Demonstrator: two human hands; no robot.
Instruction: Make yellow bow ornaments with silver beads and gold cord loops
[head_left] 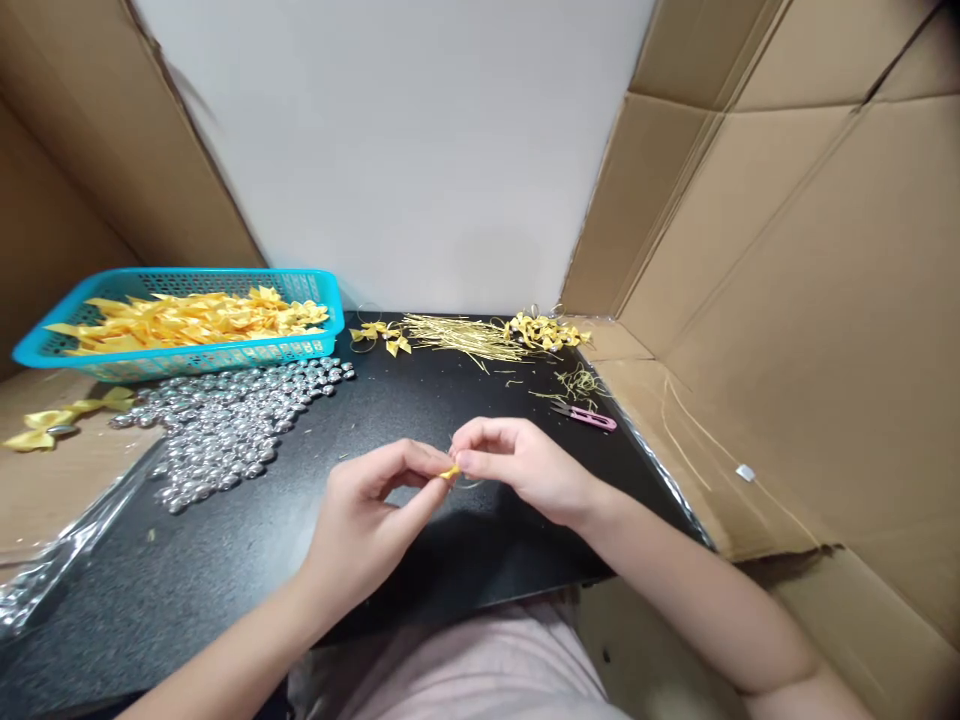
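My left hand (pixel 367 520) and my right hand (pixel 517 465) meet over the black tabletop (pixel 247 560), fingertips pinched together on a small yellow ribbon bow (pixel 450 471). A thin gold thread trails from the bow near my right fingers. Most of the bow is hidden by the fingertips. Both hands hover just above the table, close to its front edge.
A blue basket (pixel 187 350) of yellow bows stands at the back left, with a pile of silver beads (pixel 225 420) in front of it. Gold threads (pixel 465 335) and finished bows (pixel 544 330) lie at the back. Pink snips (pixel 589 415) lie on the right. Cardboard walls (pixel 787 300) flank both sides.
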